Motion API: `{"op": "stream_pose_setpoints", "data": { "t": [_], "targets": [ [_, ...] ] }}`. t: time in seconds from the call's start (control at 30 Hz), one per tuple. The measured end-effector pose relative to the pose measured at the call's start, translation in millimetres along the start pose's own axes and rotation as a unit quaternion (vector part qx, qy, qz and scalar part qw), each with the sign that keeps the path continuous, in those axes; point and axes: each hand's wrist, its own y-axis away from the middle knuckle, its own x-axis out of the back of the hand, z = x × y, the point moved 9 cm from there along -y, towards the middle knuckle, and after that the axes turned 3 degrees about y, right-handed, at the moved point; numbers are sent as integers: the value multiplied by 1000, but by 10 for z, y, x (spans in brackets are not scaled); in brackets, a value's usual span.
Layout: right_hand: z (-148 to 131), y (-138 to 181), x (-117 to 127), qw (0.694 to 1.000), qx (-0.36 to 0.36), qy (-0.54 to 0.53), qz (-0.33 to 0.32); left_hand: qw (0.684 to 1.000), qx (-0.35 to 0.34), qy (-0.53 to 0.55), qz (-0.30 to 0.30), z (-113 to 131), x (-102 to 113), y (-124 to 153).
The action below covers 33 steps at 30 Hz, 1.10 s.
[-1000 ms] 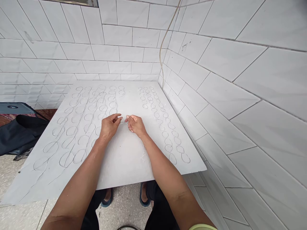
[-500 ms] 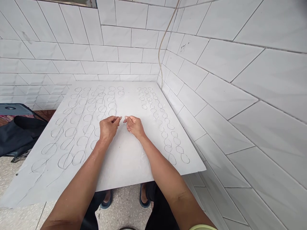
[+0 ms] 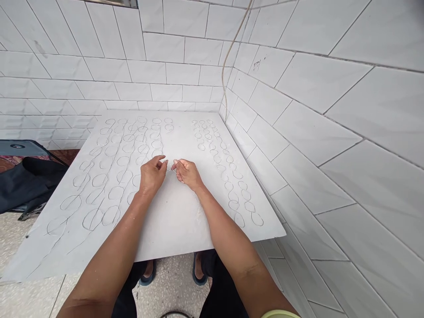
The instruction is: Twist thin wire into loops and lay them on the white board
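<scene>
A thin, pale strand (image 3: 171,170) bridges curled hands (image 3: 153,176) (image 3: 188,173).

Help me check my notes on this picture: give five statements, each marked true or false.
1. The left hand and right hand are close together over the white board. True.
2. Loops lie only left of the hands. False: they lie on both sides.
3. The cable runs down near the wall corner. True.
4. The dark cloth lies on the board. False: it is beyond the board's left edge.
5. Blue sandals show below the board's near edge. True.
</scene>
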Motion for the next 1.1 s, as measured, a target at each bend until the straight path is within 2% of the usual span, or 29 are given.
{"op": "stream_pose_setpoints", "data": {
  "t": [0.13, 0.27, 0.47, 0.77, 0.97, 1.1],
  "targets": [
    [-20, -3, 65, 1000, 11, 6, 27, 990, 77, 117, -29, -60, -37, -1],
    [-42, -3, 110, 998, 30, 3, 54, 980, 124, 151, -43, -115, -81, 5],
    [-24, 4, 69, 999, 21, 12, 44, 980, 111, 160, -36, -123, -92, -4],
    [-10, 38, -77, 998, 21, 37, -39, 991, 88, 98, 39, -130, 62, -7],
    [19, 51, -145, 998, 18, 44, -49, 992, 80, 57, 82, -90, 122, 24],
    [24, 58, -148, 997, 15, 52, -47, 993, 80, 40, 82, -107, 116, 21]
  ]
}}
